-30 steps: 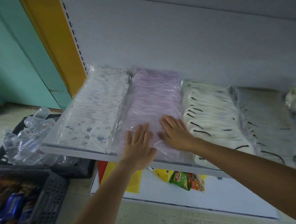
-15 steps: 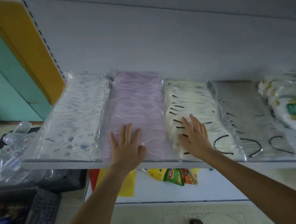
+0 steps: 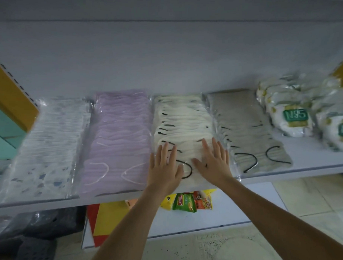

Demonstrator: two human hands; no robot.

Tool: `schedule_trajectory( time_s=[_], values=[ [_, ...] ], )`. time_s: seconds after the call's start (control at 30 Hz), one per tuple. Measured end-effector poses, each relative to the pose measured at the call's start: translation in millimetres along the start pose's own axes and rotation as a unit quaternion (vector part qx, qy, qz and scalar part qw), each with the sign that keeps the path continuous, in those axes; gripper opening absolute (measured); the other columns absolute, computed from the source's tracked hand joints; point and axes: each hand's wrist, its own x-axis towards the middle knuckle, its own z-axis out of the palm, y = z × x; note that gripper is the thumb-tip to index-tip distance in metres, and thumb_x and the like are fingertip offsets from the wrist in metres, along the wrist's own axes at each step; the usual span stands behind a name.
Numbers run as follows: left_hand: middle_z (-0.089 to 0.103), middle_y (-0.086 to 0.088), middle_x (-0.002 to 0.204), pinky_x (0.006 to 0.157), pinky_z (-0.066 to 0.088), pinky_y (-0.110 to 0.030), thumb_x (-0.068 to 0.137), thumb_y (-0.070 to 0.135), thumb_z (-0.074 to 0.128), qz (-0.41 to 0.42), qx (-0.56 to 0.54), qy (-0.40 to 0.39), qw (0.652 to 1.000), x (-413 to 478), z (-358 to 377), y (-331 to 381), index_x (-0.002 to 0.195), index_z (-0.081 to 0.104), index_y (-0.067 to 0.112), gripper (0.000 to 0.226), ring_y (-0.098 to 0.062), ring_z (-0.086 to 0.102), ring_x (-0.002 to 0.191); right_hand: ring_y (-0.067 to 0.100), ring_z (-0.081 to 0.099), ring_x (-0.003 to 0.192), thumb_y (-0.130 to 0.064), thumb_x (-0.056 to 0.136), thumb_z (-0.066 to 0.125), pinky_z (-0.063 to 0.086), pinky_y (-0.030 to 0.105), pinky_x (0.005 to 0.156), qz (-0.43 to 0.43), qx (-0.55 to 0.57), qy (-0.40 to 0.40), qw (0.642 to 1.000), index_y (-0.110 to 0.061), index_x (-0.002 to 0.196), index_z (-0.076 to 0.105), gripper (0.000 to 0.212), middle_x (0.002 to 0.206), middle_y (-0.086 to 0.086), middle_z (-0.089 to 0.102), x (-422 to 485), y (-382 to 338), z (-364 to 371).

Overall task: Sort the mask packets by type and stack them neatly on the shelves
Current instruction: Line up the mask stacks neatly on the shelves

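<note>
On the white shelf (image 3: 314, 168) lie rows of mask packets side by side: patterned white packets (image 3: 45, 153) at the left, then purple packets (image 3: 116, 143), cream packets with black ear loops (image 3: 182, 125), grey packets (image 3: 250, 135) and N95 packets (image 3: 294, 117) at the right. Both my hands press flat on the front of the cream row. My left hand (image 3: 165, 170) lies on its left half, my right hand (image 3: 212, 163) on its right half. Fingers are straight and spread.
A lower shelf (image 3: 218, 219) holds snack packets (image 3: 185, 203) and a yellow and red box (image 3: 107, 219). Dark plastic crates (image 3: 35, 249) stand on the floor at the lower left. A yellow upright (image 3: 8, 92) bounds the shelf on the left.
My left hand has shifted right from the purple row onto the cream row. My right hand stays on the cream row. The view has swung right, bringing the N95 packets into sight.
</note>
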Motion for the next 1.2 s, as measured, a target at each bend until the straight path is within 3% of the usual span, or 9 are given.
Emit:
schedule_trajectory(
  time_s=[0.17,0.27,0.33,0.43,0.5,0.6,0.77,0.97,1.2],
  values=[
    [0.004,-0.018,0.157,0.115,0.010,-0.052,0.085,0.039,0.005,0.008,0.075,-0.044,0.996,12,12,10,0.151,0.012,0.015,0.070,-0.038,0.007,0.144,0.025,-0.017,0.144,-0.050,0.098,0.026,-0.010,0.041,0.115,0.012,0.008,-0.046,0.999,-0.024,0.150,-0.007,0.067,0.156,0.009,-0.017,-1,1,11],
    [0.053,-0.027,0.129,0.088,0.045,-0.059,0.077,0.031,0.027,0.002,0.079,-0.006,0.997,15,14,11,0.126,0.057,0.003,0.064,-0.047,0.054,0.115,0.025,-0.017,0.144,-0.051,0.097,0.028,-0.011,0.041,0.115,0.003,0.019,-0.023,1.000,-0.024,0.150,-0.008,0.069,0.156,0.010,-0.017,1,2,10],
    [0.058,-0.025,0.124,0.084,0.047,-0.059,0.079,0.027,0.034,0.025,0.077,-0.001,0.997,14,15,13,0.123,0.058,0.004,0.055,-0.044,0.058,0.110,0.024,-0.016,0.144,-0.051,0.097,0.027,-0.013,0.039,0.114,-0.001,0.024,0.025,0.999,-0.025,0.150,-0.006,0.067,0.157,0.008,-0.015,-4,15,5],
    [0.053,-0.021,0.133,0.091,0.044,-0.057,0.083,0.029,0.032,0.069,0.066,0.033,0.995,17,20,21,0.129,0.053,0.005,0.056,-0.041,0.053,0.119,0.024,-0.014,0.144,-0.045,0.098,0.026,-0.013,0.039,0.114,0.025,0.036,0.098,0.994,-0.023,0.150,0.000,0.062,0.158,0.007,-0.011,-14,47,-8],
    [0.031,-0.015,0.151,0.111,0.021,-0.050,0.085,0.038,0.014,0.081,0.045,0.005,0.996,20,17,37,0.144,0.035,0.007,0.070,-0.035,0.031,0.139,0.026,-0.013,0.144,-0.037,0.099,0.031,-0.011,0.043,0.115,0.079,0.041,0.116,0.989,-0.023,0.150,0.003,0.060,0.158,0.009,-0.009,-16,74,-18],
    [-0.008,-0.002,0.159,0.114,-0.013,-0.036,0.080,0.047,-0.010,0.119,0.060,-0.010,0.991,32,18,63,0.151,-0.001,0.018,0.077,-0.021,-0.009,0.146,0.027,-0.012,0.144,-0.032,0.099,0.034,-0.009,0.044,0.115,0.166,0.046,0.114,0.978,-0.025,0.150,0.005,0.059,0.157,0.010,-0.008,-11,114,-34],
    [-0.017,-0.003,0.157,0.116,-0.009,-0.040,0.101,0.041,0.024,0.197,0.071,-0.064,0.976,62,24,128,0.151,-0.006,0.023,0.061,-0.020,-0.015,0.145,0.028,-0.010,0.144,-0.048,0.096,0.031,-0.006,0.045,0.115,0.210,0.029,0.040,0.976,-0.032,0.149,0.008,0.060,0.157,0.008,-0.009,2,158,-49],
    [-0.017,-0.008,0.157,0.115,-0.010,-0.044,0.102,0.039,0.019,0.143,0.112,-0.091,0.979,87,46,180,0.151,-0.006,0.016,0.060,-0.025,-0.014,0.145,0.029,-0.005,0.144,-0.055,0.094,0.028,-0.005,0.045,0.116,0.202,0.041,0.033,0.978,-0.033,0.149,0.007,0.063,0.157,0.010,-0.006,2,166,-43],
    [-0.016,-0.009,0.158,0.116,-0.006,-0.045,0.102,0.042,0.017,0.076,0.113,-0.043,0.990,178,20,196,0.150,-0.007,0.015,0.061,-0.028,-0.012,0.145,0.027,-0.017,0.143,-0.059,0.094,0.023,-0.016,0.044,0.112,0.071,-0.010,0.062,0.996,-0.033,0.149,0.005,0.064,0.157,0.006,-0.012,4,185,-48]
  ],
)
